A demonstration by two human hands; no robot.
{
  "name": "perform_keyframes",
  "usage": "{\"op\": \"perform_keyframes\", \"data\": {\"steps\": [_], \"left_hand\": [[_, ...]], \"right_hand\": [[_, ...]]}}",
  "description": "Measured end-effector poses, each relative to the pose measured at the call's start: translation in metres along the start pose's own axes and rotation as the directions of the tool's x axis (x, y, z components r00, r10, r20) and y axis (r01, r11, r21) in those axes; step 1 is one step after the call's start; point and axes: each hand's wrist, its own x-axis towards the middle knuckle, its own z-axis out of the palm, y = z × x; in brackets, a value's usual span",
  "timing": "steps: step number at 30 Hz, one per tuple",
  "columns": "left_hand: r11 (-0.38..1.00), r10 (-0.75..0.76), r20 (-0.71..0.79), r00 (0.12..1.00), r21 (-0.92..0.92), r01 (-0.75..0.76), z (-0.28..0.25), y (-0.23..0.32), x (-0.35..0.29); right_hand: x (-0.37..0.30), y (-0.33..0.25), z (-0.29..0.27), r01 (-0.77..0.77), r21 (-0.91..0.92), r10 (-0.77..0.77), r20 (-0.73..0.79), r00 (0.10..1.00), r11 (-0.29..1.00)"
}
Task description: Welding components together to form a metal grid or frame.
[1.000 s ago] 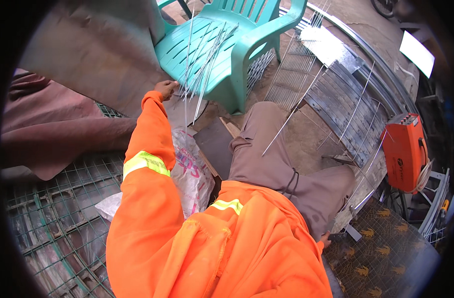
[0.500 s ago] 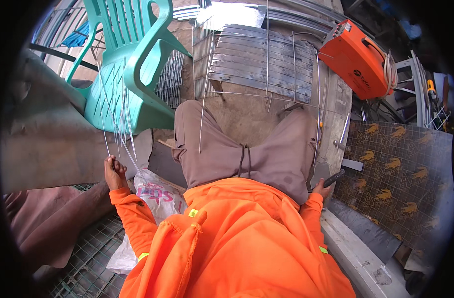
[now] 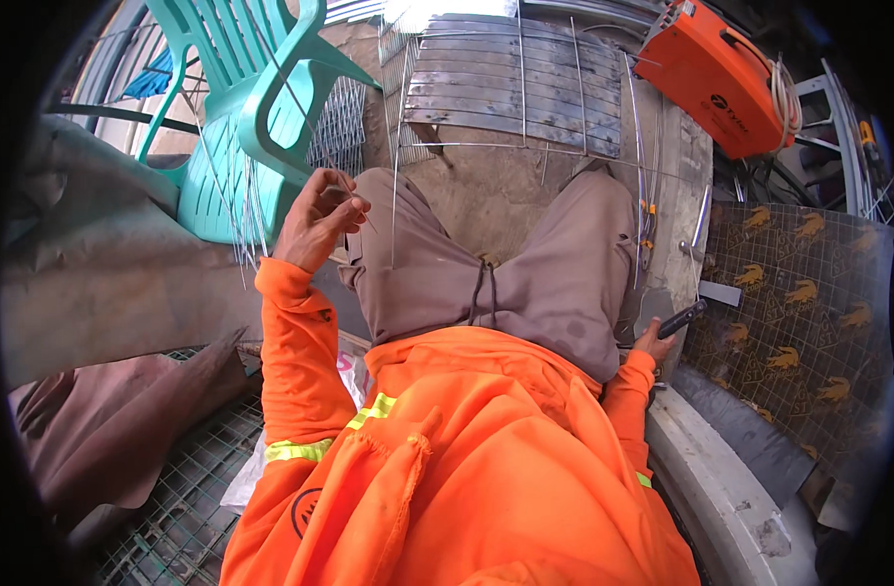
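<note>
Left hand (image 3: pixel 315 220) up over the left knee, fingers pinched on a thin metal wire (image 3: pixel 354 195). Wire poking out past the fingertips toward the lap, with more thin wires (image 3: pixel 242 210) hanging just beside the hand, in front of the chair seat.

Right hand (image 3: pixel 652 340) down by the right hip, curled tight round a dark flat tool (image 3: pixel 683 318). Tool sticking out toward the patterned sheet.

Closest of all: orange sleeves (image 3: pixel 296 361) with shiny yellow bands, and an orange top filling the bottom of the view. Grey-brown trousers (image 3: pixel 525 273) next, knees apart, a dark cord dangling at the waist.

At the lower left, wire mesh (image 3: pixel 188 488) lying flat on the ground, partly under a brown cloth (image 3: pixel 115 430). A white plastic bag (image 3: pixel 349 371) peeking out beside the left elbow.

At the right, a dark sheet with gold pictures (image 3: pixel 808 322) under a thin wire grid, next to a pale concrete edge (image 3: pixel 721 488).

Between the knees, bare dusty ground (image 3: pixel 486 205). A bent wire frame (image 3: pixel 467 146) standing across it, one long leg coming down by the left thigh.

Farther off, a green plastic chair (image 3: pixel 252 107) at the upper left. A stack of grey metal strips (image 3: pixel 515 83) at the top middle, with thin rods laid over it. An orange machine box (image 3: pixel 716 73) at the upper right, with a coil of pale cable beside it.
</note>
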Motion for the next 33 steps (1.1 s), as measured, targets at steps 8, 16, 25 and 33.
{"op": "perform_keyframes", "data": {"steps": [8, 16, 25, 33], "left_hand": [[0.796, -0.049, -0.165, 0.985, -0.602, -0.061, 0.040, -0.082, 0.009], [0.948, 0.182, -0.601, 0.779, 0.317, 0.024, 0.062, -0.122, 0.009], [0.884, 0.258, -0.540, 0.801, 0.467, 0.030, 0.072, -0.122, -0.004], [0.891, 0.294, -0.516, 0.804, 0.453, -0.034, 0.075, -0.124, -0.009]], "right_hand": [[-0.019, -0.035, -0.022, -0.176, 0.625, 0.017, 0.251, 0.968, 0.760], [-0.025, -0.140, -0.065, -0.317, 0.776, -0.124, 0.449, 0.885, 0.546], [-0.063, -0.185, -0.044, -0.163, 0.782, -0.205, 0.349, 0.914, 0.602], [-0.071, -0.174, -0.039, -0.131, 0.802, -0.241, 0.324, 0.915, 0.582]]}}
